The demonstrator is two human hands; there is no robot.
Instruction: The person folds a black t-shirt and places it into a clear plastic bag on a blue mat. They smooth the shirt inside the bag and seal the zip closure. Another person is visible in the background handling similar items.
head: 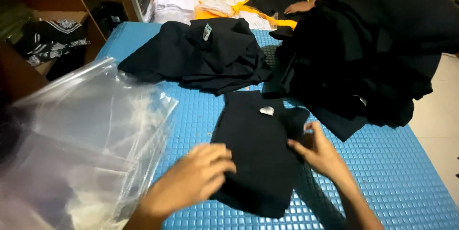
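Observation:
A folded black garment [258, 153] with a small white neck label [267, 111] lies on the blue ribbed mat [397, 172]. My left hand [191, 180] rests flat on the garment's lower left edge, fingers together. My right hand [315, 151] pinches the fabric at the garment's right edge, by the sleeve. A stack of clear plastic bags [81, 134] lies to the left of my left hand.
A loose black garment [201, 55] lies behind the folded one. A big heap of black clothes [363, 58] fills the right back. Another person's hands [301, 6] work on yellow and black cloth on the floor beyond. Wooden shelves [52, 15] stand at left.

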